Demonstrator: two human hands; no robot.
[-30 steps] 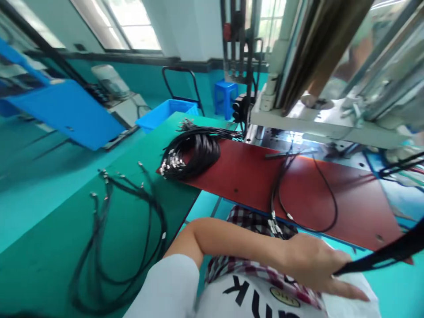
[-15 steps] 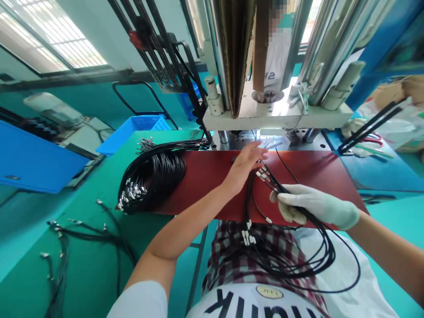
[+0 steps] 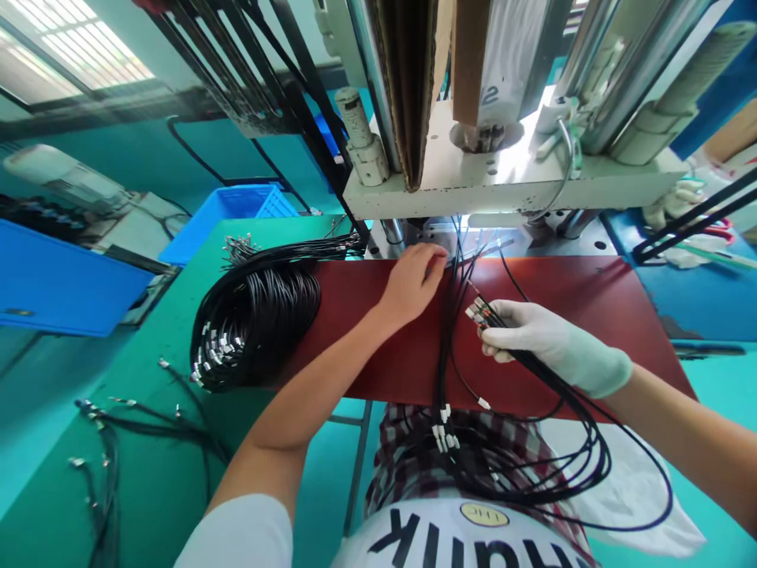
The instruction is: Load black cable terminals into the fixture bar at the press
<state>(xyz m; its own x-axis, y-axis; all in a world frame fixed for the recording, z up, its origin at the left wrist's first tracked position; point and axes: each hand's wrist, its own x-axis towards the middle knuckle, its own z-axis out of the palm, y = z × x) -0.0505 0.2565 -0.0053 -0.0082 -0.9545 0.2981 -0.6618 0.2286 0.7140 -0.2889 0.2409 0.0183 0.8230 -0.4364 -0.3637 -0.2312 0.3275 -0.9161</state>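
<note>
My right hand (image 3: 535,339), in a white glove, is closed around a bundle of black cables (image 3: 561,379). Their silvery connector ends (image 3: 478,312) stick out past the thumb, and the lengths loop down over my lap. Bare, my left hand (image 3: 414,278) is over the dark red board (image 3: 367,339) with its fingers curled in. Whatever is in those fingers is hidden; a thin pale strip (image 3: 482,252) shows just beyond them. Right of the left hand, more black cables (image 3: 446,331) run from the press base (image 3: 429,231) across the board, with white-tipped ends hanging at its front edge.
A thick coil of black cables (image 3: 289,304) lies on the board's left end. Loose cables (image 3: 159,426) are on the green table (image 3: 53,505). The press plate (image 3: 414,201) and its columns stand ahead. A blue crate (image 3: 206,225) is behind left; gloves (image 3: 674,201) lie right.
My left hand has drawn back left from the right hand's connector ends, its fingers curling. The cables beside it now show, running to the press. The view has shifted slightly.
</note>
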